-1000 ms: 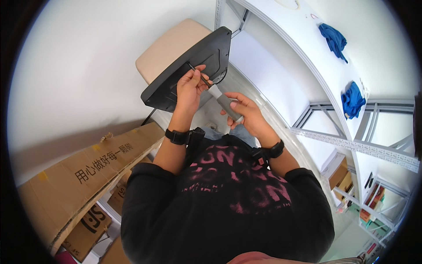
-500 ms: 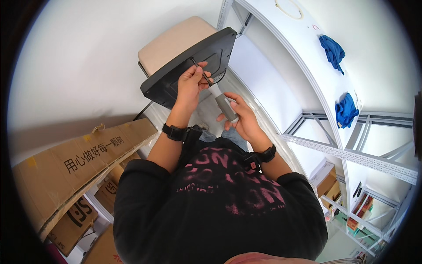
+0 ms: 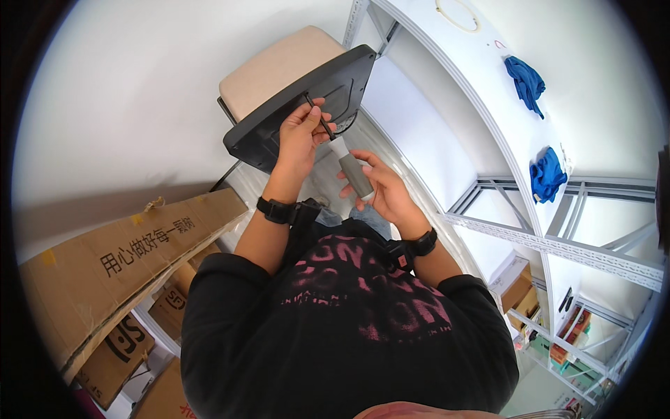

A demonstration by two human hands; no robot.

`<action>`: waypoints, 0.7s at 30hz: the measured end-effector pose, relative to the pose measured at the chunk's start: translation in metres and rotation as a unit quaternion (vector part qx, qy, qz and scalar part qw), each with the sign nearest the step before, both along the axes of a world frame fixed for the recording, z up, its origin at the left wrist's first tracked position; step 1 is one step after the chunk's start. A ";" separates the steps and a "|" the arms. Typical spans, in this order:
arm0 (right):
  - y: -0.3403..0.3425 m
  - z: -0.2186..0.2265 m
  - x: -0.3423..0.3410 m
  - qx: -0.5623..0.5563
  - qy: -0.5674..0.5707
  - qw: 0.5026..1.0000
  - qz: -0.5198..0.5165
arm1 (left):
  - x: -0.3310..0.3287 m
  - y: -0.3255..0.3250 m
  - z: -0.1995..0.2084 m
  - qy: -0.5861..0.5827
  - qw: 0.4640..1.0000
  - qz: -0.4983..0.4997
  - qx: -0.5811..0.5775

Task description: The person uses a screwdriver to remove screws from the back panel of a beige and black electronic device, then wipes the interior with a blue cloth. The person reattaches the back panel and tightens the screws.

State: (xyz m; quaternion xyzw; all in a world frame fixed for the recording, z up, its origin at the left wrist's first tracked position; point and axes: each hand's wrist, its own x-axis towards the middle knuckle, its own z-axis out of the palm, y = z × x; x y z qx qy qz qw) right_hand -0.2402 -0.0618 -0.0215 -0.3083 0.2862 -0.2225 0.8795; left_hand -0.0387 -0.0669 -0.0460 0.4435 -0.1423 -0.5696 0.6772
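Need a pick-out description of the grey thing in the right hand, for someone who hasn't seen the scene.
Start from the beige-cushioned stool at top centre, with a black rectangular panel tilted against it. Just below the panel, the right hand holds a short grey cylindrical handle with a white tip. Unlike the thin black rod pinched by the left hand, it is thick, stubby and grey.

Left hand (image 3: 301, 133) raised in pinching grip, right hand (image 3: 382, 192) curled, palm up
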 end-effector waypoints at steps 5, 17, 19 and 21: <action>0.001 0.008 -0.003 -0.015 0.039 0.999 0.009 | 0.001 0.000 0.002 0.039 0.999 -0.006 -0.009; -0.004 0.001 -0.005 0.085 -0.068 0.993 0.044 | 0.004 -0.001 -0.011 0.014 0.999 -0.019 -0.036; -0.001 0.001 -0.002 0.060 -0.027 0.998 0.018 | 0.003 0.000 -0.008 0.014 0.999 -0.016 -0.034; 0.003 0.001 -0.001 0.021 0.022 1.000 -0.001 | 0.002 0.000 -0.004 0.023 0.999 -0.012 -0.028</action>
